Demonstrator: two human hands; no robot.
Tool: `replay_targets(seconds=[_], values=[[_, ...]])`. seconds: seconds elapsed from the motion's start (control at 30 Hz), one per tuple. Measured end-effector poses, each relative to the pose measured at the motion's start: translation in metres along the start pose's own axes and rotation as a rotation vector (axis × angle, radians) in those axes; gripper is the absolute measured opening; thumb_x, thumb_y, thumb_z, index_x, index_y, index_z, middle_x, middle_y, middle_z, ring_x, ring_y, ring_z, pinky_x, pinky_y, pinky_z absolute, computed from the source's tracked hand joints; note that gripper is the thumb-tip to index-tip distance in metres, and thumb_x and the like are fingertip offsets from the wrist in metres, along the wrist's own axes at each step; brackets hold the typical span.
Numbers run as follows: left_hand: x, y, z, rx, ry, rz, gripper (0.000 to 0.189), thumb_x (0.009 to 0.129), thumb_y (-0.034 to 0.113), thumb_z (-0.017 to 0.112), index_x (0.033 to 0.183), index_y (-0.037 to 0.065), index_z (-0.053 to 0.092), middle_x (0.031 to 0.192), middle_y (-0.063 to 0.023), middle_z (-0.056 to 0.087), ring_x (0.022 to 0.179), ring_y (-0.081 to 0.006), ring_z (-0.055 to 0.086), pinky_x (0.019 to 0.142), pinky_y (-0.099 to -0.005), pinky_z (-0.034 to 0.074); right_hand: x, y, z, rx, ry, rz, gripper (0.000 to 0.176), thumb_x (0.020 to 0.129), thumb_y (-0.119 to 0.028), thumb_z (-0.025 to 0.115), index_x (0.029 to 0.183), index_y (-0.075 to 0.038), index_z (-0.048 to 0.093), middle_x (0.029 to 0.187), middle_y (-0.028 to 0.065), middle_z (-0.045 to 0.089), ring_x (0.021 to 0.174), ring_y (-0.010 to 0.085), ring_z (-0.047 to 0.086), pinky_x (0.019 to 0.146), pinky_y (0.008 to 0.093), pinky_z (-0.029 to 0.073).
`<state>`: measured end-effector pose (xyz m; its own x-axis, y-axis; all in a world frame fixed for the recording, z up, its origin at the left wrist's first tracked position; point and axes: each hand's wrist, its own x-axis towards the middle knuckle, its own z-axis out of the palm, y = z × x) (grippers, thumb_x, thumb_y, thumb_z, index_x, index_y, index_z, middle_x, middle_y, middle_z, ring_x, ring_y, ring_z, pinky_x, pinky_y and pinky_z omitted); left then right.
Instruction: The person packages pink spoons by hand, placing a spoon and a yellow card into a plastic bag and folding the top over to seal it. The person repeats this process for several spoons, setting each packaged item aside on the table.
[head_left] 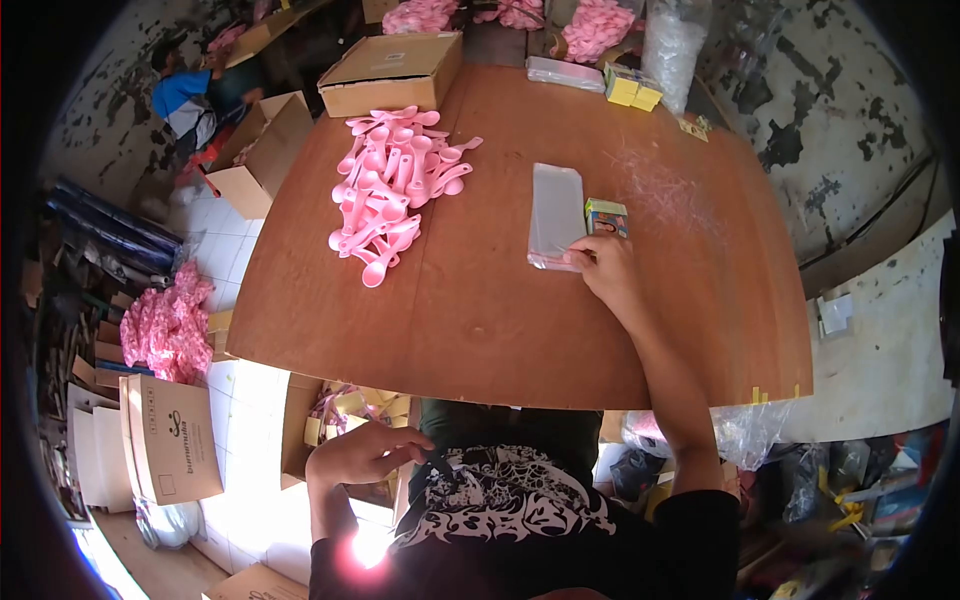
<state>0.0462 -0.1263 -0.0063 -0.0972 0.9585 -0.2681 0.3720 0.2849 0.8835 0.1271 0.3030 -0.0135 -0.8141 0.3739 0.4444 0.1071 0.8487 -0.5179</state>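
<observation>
My right hand [603, 265] is at the lower right corner of a stack of clear plastic bags [556, 210], its thumb and fingers pinched on the bag edge. Just above that hand lies a small green and yellow box [606, 213]. My left hand [372, 452] hangs below the table's front edge, near my shirt, with its fingers loosely curled and apart and nothing seen in them. A heap of pink plastic spoons [390, 185] lies on the left part of the brown table [480, 320].
A closed cardboard box [390, 72] stands at the table's back left. Yellow boxes [632, 88] and a pack of clear bags [565, 73] lie at the back. Thin plastic strips [665, 190] lie at the right. Another person [190, 100] is at the far left.
</observation>
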Motion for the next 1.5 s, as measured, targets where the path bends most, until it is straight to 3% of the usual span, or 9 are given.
replay_targets(seconds=[0.17, 0.27, 0.73, 0.8, 0.93, 1.0, 1.17, 1.33, 1.5], values=[[0.037, 0.051, -0.014, -0.054, -0.218, 0.403, 0.023, 0.095, 0.008, 0.061, 0.117, 0.001, 0.062, 0.098, -0.0109, 0.073, 0.085, -0.0208, 0.072, 0.075, -0.0305, 0.056, -0.005, 0.002, 0.000, -0.039, 0.060, -0.027, 0.008, 0.079, -0.010, 0.075, 0.081, -0.003, 0.071, 0.079, 0.0124, 0.067, 0.070, 0.0267, 0.065, 0.064, 0.0372, 0.049], [0.061, 0.078, -0.032, -0.052, -0.255, 0.425, 0.027, 0.097, 0.001, 0.056, 0.123, -0.001, 0.059, 0.109, -0.0134, 0.071, 0.099, -0.0207, 0.070, 0.084, -0.0307, 0.056, -0.007, -0.014, -0.005, 0.004, 0.003, 0.027, 0.008, 0.079, -0.008, 0.075, 0.082, -0.002, 0.070, 0.077, 0.0124, 0.066, 0.071, 0.0272, 0.063, 0.066, 0.0365, 0.049], [0.225, 0.079, -0.076, 0.581, 0.430, 0.293, 0.025, 0.084, 0.004, 0.067, 0.108, 0.006, 0.066, 0.108, -0.0097, 0.069, 0.099, -0.0320, 0.066, 0.081, -0.0395, 0.053, -0.010, -0.007, -0.002, -0.049, 0.071, -0.047, 0.009, 0.080, -0.018, 0.074, 0.083, -0.009, 0.074, 0.078, 0.0081, 0.066, 0.067, 0.0270, 0.064, 0.059, 0.0383, 0.049], [0.248, 0.070, -0.069, 0.613, 0.686, 0.608, 0.024, 0.080, 0.003, 0.069, 0.104, 0.008, 0.068, 0.108, -0.0096, 0.068, 0.105, -0.0340, 0.063, 0.087, -0.0417, 0.052, -0.010, -0.016, -0.005, -0.027, 0.056, -0.050, 0.011, 0.080, -0.020, 0.076, 0.083, -0.009, 0.073, 0.077, 0.0085, 0.065, 0.065, 0.0264, 0.064, 0.058, 0.0366, 0.048], [0.276, 0.055, -0.079, 0.641, 0.673, 0.716, 0.022, 0.078, 0.002, 0.070, 0.099, 0.008, 0.068, 0.109, -0.0119, 0.068, 0.111, -0.0346, 0.060, 0.092, -0.0420, 0.050, -0.009, -0.022, -0.013, 0.050, 0.052, -0.050, 0.012, 0.080, -0.019, 0.076, 0.084, -0.008, 0.073, 0.075, 0.0082, 0.065, 0.064, 0.0265, 0.064, 0.058, 0.0366, 0.048], [0.282, 0.051, -0.087, 0.432, 0.673, 0.746, 0.019, 0.078, 0.000, 0.070, 0.096, 0.006, 0.069, 0.108, -0.0146, 0.069, 0.109, -0.0346, 0.061, 0.092, -0.0420, 0.051, -0.007, -0.011, -0.023, 0.036, 0.111, 0.057, 0.012, 0.080, -0.017, 0.075, 0.086, -0.007, 0.073, 0.082, 0.0094, 0.067, 0.069, 0.0280, 0.065, 0.060, 0.0362, 0.050], [0.276, 0.049, -0.097, -0.070, 0.755, 0.515, 0.004, 0.088, 0.004, 0.067, 0.091, 0.000, 0.066, 0.101, -0.0105, 0.073, 0.098, -0.0137, 0.068, 0.081, -0.0281, 0.054, -0.004, 0.017, -0.044, -0.179, 0.096, -0.065, 0.016, 0.078, -0.010, 0.075, 0.092, -0.002, 0.072, 0.095, 0.0120, 0.068, 0.083, 0.0306, 0.066, 0.071, 0.0368, 0.054], [0.278, 0.046, -0.094, -0.349, 0.718, 0.453, 0.007, 0.091, 0.000, 0.064, 0.098, -0.002, 0.064, 0.099, -0.0125, 0.072, 0.099, -0.0152, 0.068, 0.085, -0.0284, 0.055, -0.003, 0.028, -0.049, -0.047, -0.022, 0.025, 0.023, 0.076, -0.002, 0.075, 0.099, -0.001, 0.071, 0.096, 0.0126, 0.069, 0.086, 0.0306, 0.066, 0.076, 0.0379, 0.054], [0.277, 0.048, -0.096, -0.552, 0.680, 0.457, 0.013, 0.091, 0.001, 0.067, 0.103, -0.002, 0.062, 0.099, -0.0114, 0.073, 0.095, -0.0143, 0.068, 0.083, -0.0276, 0.055, 0.000, 0.007, -0.059, -0.135, 0.218, -0.062, 0.015, 0.082, -0.002, 0.073, 0.097, 0.001, 0.070, 0.089, 0.0126, 0.069, 0.074, 0.0257, 0.066, 0.065, 0.0317, 0.052]])
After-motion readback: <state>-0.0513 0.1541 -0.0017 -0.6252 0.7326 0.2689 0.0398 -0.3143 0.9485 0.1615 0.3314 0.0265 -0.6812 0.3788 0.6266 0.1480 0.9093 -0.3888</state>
